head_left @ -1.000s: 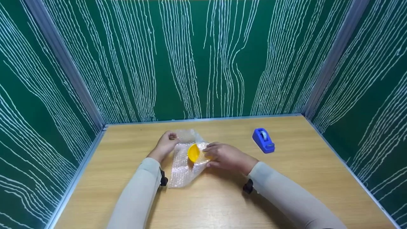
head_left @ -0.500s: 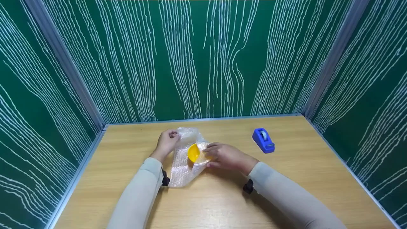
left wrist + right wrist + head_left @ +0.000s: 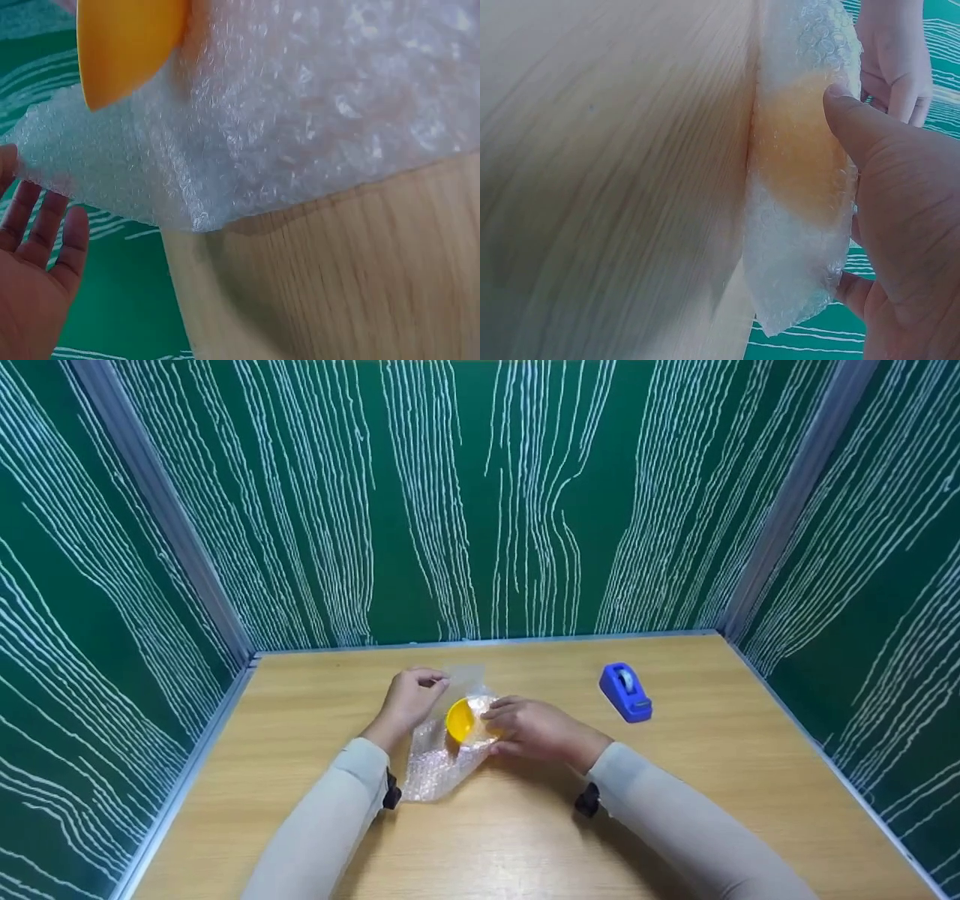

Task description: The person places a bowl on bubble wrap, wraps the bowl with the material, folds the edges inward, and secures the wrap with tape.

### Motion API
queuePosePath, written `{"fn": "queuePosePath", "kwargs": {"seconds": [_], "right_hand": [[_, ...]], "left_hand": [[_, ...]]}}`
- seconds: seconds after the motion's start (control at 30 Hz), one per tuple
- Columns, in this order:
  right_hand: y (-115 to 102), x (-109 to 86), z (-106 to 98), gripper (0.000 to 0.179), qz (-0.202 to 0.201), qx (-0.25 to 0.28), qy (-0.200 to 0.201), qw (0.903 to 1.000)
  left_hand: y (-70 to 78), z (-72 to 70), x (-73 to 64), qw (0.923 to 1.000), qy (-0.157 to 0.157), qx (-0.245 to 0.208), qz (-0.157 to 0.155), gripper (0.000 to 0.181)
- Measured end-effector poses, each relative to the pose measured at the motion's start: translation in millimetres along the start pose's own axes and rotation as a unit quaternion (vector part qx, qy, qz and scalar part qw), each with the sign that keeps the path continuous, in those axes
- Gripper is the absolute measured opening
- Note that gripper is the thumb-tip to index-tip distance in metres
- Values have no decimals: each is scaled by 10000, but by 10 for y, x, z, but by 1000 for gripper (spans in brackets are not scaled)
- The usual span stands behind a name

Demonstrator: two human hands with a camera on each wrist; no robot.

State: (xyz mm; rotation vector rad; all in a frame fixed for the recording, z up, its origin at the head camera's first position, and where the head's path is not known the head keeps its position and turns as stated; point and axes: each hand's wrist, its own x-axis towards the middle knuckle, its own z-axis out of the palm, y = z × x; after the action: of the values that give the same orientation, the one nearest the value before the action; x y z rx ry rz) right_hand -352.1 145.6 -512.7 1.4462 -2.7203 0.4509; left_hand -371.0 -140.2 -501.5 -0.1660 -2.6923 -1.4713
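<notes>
A small yellow bowl (image 3: 457, 723) lies on its side on a sheet of clear bubble wrap (image 3: 435, 772), its open mouth facing left. Bubble wrap covers the bowl's right part, and its yellow shows through the layer in the right wrist view. My right hand (image 3: 536, 730) holds the wrapped side, thumb (image 3: 855, 120) pressed on the wrap over the bowl. With thumb and forefinger, my left hand (image 3: 411, 697) pinches the raised far-left edge of the sheet. In the left wrist view that corner is stretched up, and the other fingers (image 3: 49, 225) are spread below it.
A blue tape dispenser (image 3: 625, 694) with a roll in it stands at the back right of the wooden table (image 3: 300, 720). Green panels (image 3: 517, 510) with white wavy lines rise behind the table and on both sides.
My left hand has moved right, pulling the far-left edge of the bubble wrap up and towards the bowl. The right hand keeps its hold in the same place.
</notes>
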Motion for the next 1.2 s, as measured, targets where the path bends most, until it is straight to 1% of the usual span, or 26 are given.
{"fn": "queuePosePath", "kwargs": {"seconds": [0.07,0.13,0.2,0.37,0.53,0.63,0.73,0.9,1.0,1.1,1.2], "right_hand": [[2,-1,1,45,-9,-34,-24,10000],[5,-2,0,45,-7,-75,-42,10000],[6,-4,0,44,-23,-100,-35,9999],[12,-5,5,44,-66,-162,-1,9998],[19,11,19,40,-448,-378,80,9982],[16,14,18,40,-541,-401,116,9977],[12,12,13,42,-482,-336,116,9982],[14,19,18,39,-516,-299,166,9981],[17,16,30,38,-442,-273,232,9984],[18,5,40,40,-341,-251,313,9986],[14,-3,40,39,-414,-285,447,9977]], "left_hand": [[34,29,-42,9993,-111,206,280,22],[64,59,-79,9980,-234,372,460,22],[87,96,-105,9965,-346,511,566,22],[140,180,-173,9943,-557,654,633,24],[168,254,-221,9900,-693,734,982,23],[180,294,-247,9862,-769,882,1167,22],[197,328,-276,9819,-849,1139,1254,23],[194,376,-309,9701,-953,1748,1385,25],[180,394,-316,9650,-1023,2005,1345,25],[178,394,-331,9632,-1083,2098,1282,24],[187,386,-346,9629,-1144,2126,1204,23]]}}
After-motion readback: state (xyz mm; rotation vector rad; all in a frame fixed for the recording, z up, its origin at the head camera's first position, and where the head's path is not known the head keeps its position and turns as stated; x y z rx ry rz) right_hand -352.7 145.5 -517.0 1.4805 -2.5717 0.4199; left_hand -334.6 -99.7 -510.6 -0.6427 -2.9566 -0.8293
